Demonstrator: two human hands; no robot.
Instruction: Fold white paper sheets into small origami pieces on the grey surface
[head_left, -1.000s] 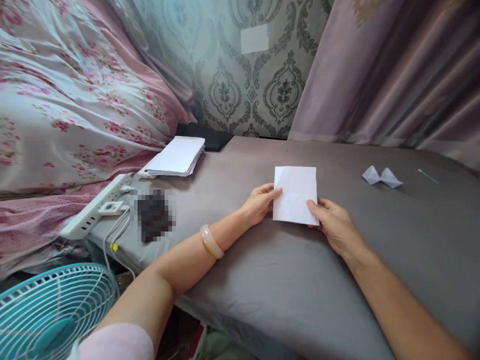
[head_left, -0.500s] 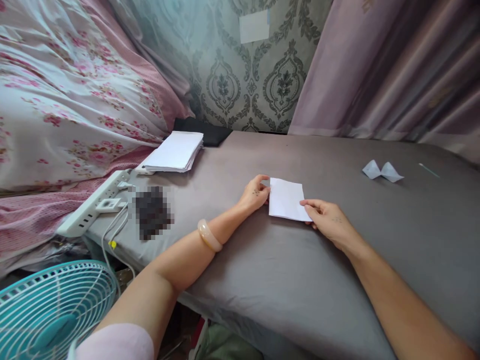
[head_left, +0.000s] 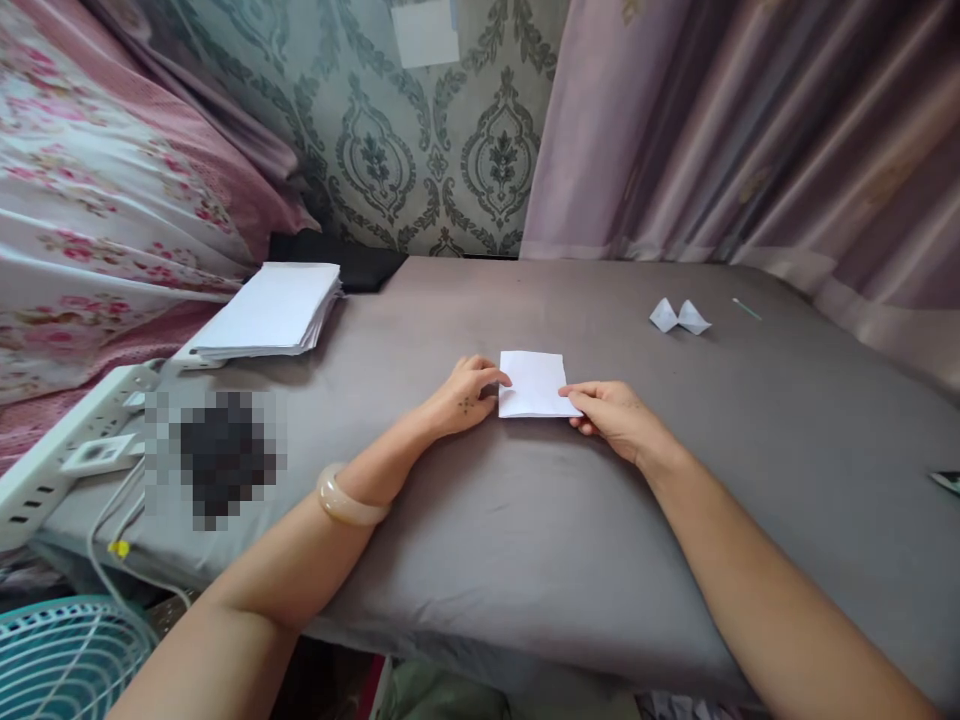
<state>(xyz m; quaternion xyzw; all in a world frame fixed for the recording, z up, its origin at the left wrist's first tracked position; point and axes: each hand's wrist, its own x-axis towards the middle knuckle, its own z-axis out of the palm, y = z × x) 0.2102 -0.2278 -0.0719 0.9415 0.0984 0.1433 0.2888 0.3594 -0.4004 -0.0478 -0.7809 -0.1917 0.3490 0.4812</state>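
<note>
A folded white sheet of paper (head_left: 531, 384) is held just over the grey-covered surface in front of me. My right hand (head_left: 611, 415) pinches its lower right corner, thumb on top and the other fingers underneath. At the left edge, my left hand (head_left: 465, 397) lays its index fingertip on the paper's face, with the thumb close by the edge; the fingers behind are partly hidden. A pale bangle (head_left: 349, 497) circles my left wrist. Further off to the right stands a small folded paper shape (head_left: 679, 317) with two points.
A stack of white paper (head_left: 270, 308) lies at the back left, before a black flat item (head_left: 337, 262). Along the left edge are a power strip (head_left: 75, 455) with cables, a blurred dark object (head_left: 227, 453) and a fan (head_left: 67, 660). A thin stick (head_left: 746, 309) lies far right.
The view has swung right, so everything appears further left. My left index finger has come from beside the paper onto its face. The right hand keeps its pinch.
</note>
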